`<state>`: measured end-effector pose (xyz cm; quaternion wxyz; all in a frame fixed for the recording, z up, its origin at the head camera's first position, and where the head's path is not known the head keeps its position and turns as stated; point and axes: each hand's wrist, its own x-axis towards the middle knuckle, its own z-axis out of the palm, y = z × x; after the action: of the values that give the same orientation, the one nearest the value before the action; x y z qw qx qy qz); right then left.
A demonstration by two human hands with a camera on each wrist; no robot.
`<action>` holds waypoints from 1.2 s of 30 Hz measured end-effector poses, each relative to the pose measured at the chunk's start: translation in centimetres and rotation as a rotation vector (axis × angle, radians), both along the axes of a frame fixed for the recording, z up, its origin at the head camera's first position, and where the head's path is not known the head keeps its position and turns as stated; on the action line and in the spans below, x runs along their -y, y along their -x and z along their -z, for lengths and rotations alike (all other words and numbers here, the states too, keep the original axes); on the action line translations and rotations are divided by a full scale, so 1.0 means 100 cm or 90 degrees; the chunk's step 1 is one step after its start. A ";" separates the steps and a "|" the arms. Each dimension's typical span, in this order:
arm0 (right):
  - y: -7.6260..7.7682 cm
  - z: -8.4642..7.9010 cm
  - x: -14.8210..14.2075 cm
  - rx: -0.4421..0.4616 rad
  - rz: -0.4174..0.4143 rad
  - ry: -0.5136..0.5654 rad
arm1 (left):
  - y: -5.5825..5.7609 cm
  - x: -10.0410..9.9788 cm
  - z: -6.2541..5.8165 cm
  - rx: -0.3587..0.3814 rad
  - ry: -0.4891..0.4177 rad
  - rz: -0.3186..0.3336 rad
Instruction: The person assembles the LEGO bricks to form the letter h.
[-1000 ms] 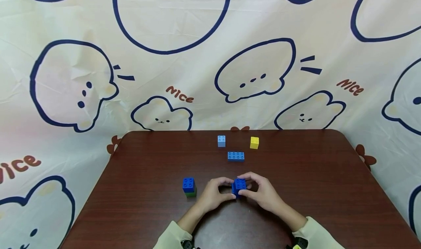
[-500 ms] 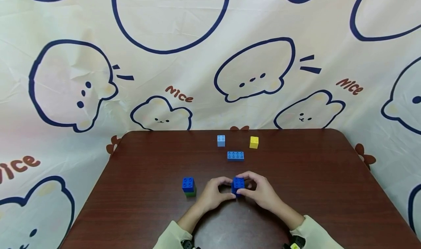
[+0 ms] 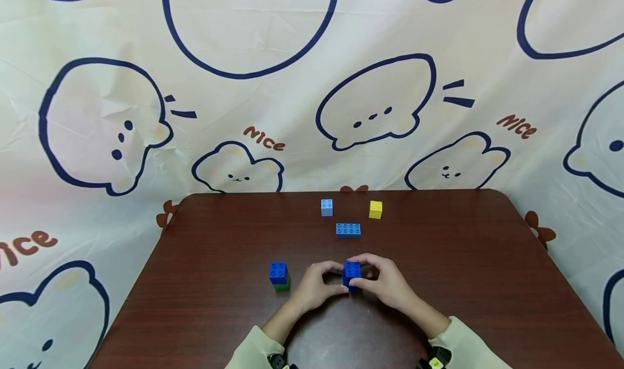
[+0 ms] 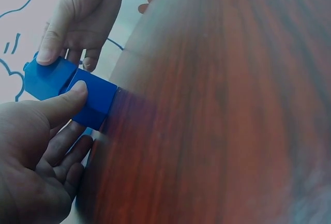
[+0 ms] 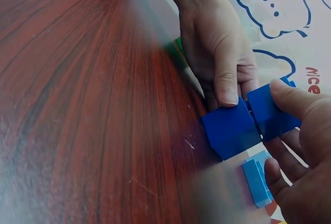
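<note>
Two dark blue toy building bricks are stacked between the hands at the middle of the table. My left hand (image 3: 314, 289) pinches the lower brick (image 4: 99, 100) between thumb and fingers, close at the tabletop. The upper brick (image 5: 270, 111), studs up, is pinched by my right hand (image 3: 387, 283). In the right wrist view a thin gap shows between the two, and their sides nearly line up. Seen from the head, the upper brick hides most of the lower one. To the left stands a stack with a blue brick (image 3: 278, 272) on a green brick (image 3: 281, 287).
Beyond the hands lie a long light blue brick (image 3: 348, 230), a small light blue brick (image 3: 326, 207) and a yellow brick (image 3: 375, 209). The brown table (image 3: 209, 260) ends at a cloth backdrop (image 3: 297, 98) with cartoon drawings.
My right hand has shifted its blue brick slightly left, from offset to nearly in line over the lower one. The left hand keeps its hold. The view has drifted a little.
</note>
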<state>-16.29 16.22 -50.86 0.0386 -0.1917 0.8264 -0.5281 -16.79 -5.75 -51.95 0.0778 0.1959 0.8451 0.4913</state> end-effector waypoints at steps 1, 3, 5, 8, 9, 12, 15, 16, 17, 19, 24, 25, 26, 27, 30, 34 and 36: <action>0.000 0.000 0.000 -0.003 -0.001 0.000 | 0.000 0.000 0.000 -0.001 0.000 0.000; 0.001 -0.001 0.000 -0.008 -0.002 -0.002 | 0.000 0.000 -0.001 -0.005 0.002 0.000; 0.001 -0.002 0.001 -0.012 -0.003 -0.001 | 0.000 0.000 -0.001 -0.008 0.003 0.001; 0.002 -0.002 0.000 -0.019 -0.005 -0.002 | 0.001 0.000 -0.001 -0.010 0.003 0.001; 0.002 -0.002 0.000 -0.023 -0.006 -0.003 | 0.001 0.000 -0.001 -0.009 0.002 0.002; 0.001 -0.001 0.000 -0.038 -0.012 -0.006 | 0.001 -0.001 -0.001 -0.011 -0.001 0.003; 0.000 -0.001 0.001 -0.055 -0.018 -0.010 | 0.001 0.000 0.000 -0.013 -0.006 0.005; -0.001 0.000 0.001 -0.060 -0.019 -0.011 | 0.001 0.000 0.000 -0.013 -0.008 0.006; -0.001 0.000 0.001 -0.065 -0.018 -0.014 | 0.000 0.000 0.000 -0.013 -0.011 0.007; -0.002 0.000 0.002 -0.074 -0.016 -0.015 | 0.000 0.000 0.000 -0.013 -0.015 0.008; -0.002 0.000 0.006 -0.110 -0.021 -0.037 | 0.001 0.001 0.001 -0.016 -0.012 0.010; -0.002 -0.001 0.006 -0.117 -0.023 -0.044 | 0.001 0.001 0.001 -0.017 -0.011 0.011; -0.001 -0.001 0.007 -0.123 -0.025 -0.051 | 0.001 0.001 0.001 -0.017 -0.009 0.011; -0.001 -0.001 0.007 -0.128 -0.027 -0.057 | 0.000 0.001 0.001 -0.016 -0.008 0.011; -0.001 -0.001 0.008 -0.118 -0.019 -0.061 | 0.000 0.001 0.001 -0.013 -0.005 0.010; -0.002 0.002 0.007 -0.076 -0.003 -0.038 | 0.000 0.001 0.000 -0.007 -0.002 0.008; -0.002 0.004 0.007 -0.056 0.003 -0.020 | 0.000 0.000 0.000 -0.002 -0.001 0.008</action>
<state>-16.05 15.51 -51.29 0.0039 -0.2118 0.8360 -0.5063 -16.79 -5.80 -51.98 0.0792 0.2020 0.8438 0.4908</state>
